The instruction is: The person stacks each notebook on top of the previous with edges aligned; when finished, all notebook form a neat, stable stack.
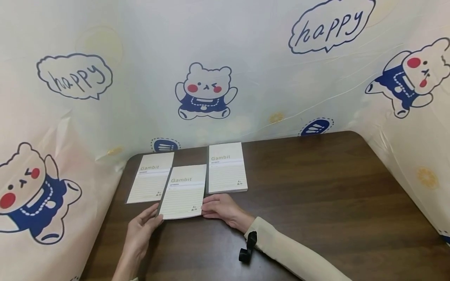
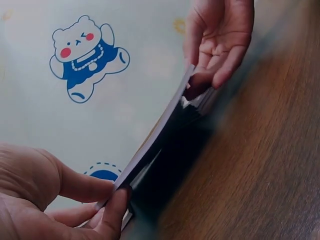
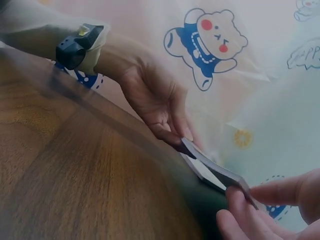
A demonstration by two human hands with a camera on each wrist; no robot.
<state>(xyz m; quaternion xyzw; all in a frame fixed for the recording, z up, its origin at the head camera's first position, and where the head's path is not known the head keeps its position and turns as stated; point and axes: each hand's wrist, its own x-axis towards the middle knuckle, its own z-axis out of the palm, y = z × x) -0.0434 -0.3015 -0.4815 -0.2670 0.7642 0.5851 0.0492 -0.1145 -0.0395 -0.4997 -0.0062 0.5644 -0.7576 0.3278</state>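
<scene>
A white "Gambit" notebook (image 1: pixel 183 199) is held in both hands, raised a little off the table and slightly bowed, as the wrist views show. My left hand (image 1: pixel 138 232) pinches its lower left corner, thumb on top and fingers beneath. At the right edge, near the lower corner, my right hand (image 1: pixel 225 210) pinches it the same way. Behind it on the left lies a second matching notebook (image 1: pixel 147 185), partly overlapped in the head view. A third notebook (image 1: pixel 226 169) lies behind on the right, just beyond the right fingers.
The dark wooden table (image 1: pixel 316 203) reaches far to the right, with rounded back corners. A printed sheet (image 1: pixel 260 86) with bears and "happy" bubbles hangs behind and along the sides. A black strap (image 1: pixel 250 244) dangles at the right sleeve.
</scene>
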